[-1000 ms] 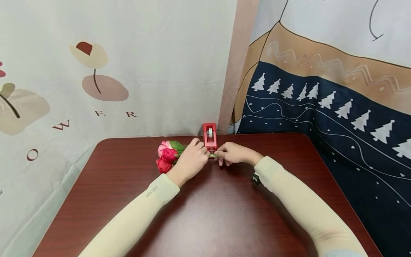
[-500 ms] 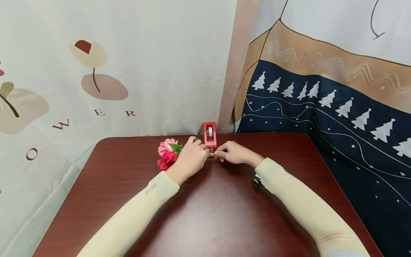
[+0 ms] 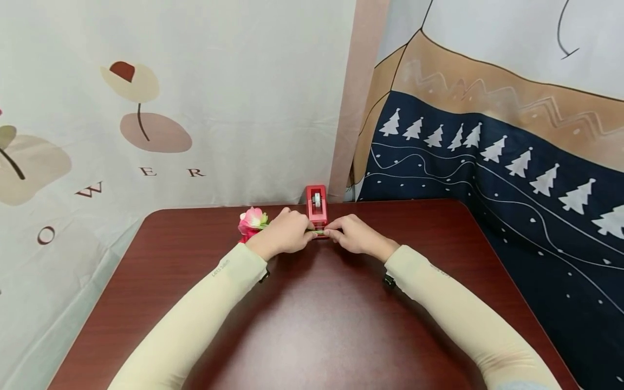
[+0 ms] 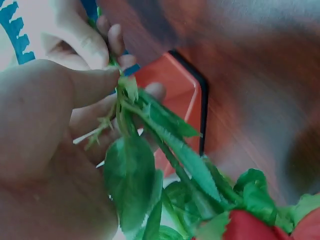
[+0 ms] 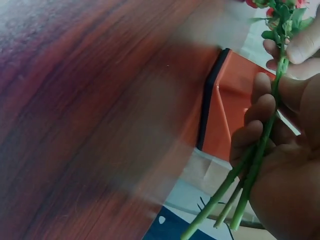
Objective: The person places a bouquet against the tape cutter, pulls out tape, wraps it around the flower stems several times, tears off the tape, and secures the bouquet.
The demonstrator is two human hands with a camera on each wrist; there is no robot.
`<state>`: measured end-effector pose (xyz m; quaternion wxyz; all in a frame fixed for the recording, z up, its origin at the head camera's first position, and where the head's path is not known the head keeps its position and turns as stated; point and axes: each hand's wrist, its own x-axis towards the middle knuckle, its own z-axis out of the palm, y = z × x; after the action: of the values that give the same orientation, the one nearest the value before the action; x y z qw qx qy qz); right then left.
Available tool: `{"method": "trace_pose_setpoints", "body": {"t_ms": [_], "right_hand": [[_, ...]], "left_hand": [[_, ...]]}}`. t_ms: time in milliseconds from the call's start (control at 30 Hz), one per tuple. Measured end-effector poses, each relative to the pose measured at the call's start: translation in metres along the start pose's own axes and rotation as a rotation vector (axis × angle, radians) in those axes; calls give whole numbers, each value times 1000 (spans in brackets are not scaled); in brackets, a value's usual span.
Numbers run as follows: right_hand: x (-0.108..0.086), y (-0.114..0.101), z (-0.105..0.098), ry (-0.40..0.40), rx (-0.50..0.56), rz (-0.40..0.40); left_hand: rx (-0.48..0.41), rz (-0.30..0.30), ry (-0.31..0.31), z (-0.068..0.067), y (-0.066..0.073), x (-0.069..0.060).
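A small bunch of pink and red artificial roses [image 3: 252,219] lies at the left side of my left hand [image 3: 287,232]. In the left wrist view that hand pinches the bunch between thumb and fingers just above the green leaves [image 4: 131,167]. Farther down, my right hand [image 3: 358,234] grips the green stems [image 5: 264,136], whose several cut ends fan out past its palm. A red tape dispenser [image 3: 317,208] stands right behind both hands, its tape roll visible inside. Whether any tape is on the stems cannot be made out.
A dark reddish-brown table [image 3: 341,325] with rounded back corners bears everything. Behind it hang a pale printed curtain [image 3: 253,108] and a navy cloth [image 3: 429,162] with white trees. Bands with small dark devices sit at both wrists.
My left hand has rolled over at the wrist, and the flower heads have turned with it, so less of the red roses shows. The right hand keeps its place at the stems.
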<state>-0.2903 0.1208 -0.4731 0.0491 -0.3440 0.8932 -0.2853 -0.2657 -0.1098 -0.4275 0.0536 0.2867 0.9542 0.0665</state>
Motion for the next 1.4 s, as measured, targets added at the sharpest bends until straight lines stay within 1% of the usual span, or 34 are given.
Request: {"method": "trace_pose_setpoints", "body": {"t_ms": [133,200,267,367,500,667,833,1000,1167,1400], "right_hand": [[-3,-1,3,41,-71,-41],[-4,-3,4,52,-112,-56],[-5,-5,5,58,-136,-62],[-6,-7,6,54,-156,-43],[-5,-11,5,26,-152,-6],[-3,-15,2,7,-145,24],[-3,-16,2,21,-122,43],[-4,-17,1,30,-124,40],[-5,-17,1,20,-117,48],[-8,-18,1,6,-100,38]], "left_hand": [[-71,3,-77,-4,-6,5],[-121,-17,-114,-6,-7,6],[-155,-38,-125,-5,-8,7],[-156,-51,-98,-2,-8,8],[-88,-37,-38,5,-9,9],[-56,-31,-2,11,-7,9],[-77,-26,36,13,-6,7],[-130,-33,67,14,-6,5],[-150,-24,77,14,-6,2],[-165,-10,77,16,-6,-3]]}}
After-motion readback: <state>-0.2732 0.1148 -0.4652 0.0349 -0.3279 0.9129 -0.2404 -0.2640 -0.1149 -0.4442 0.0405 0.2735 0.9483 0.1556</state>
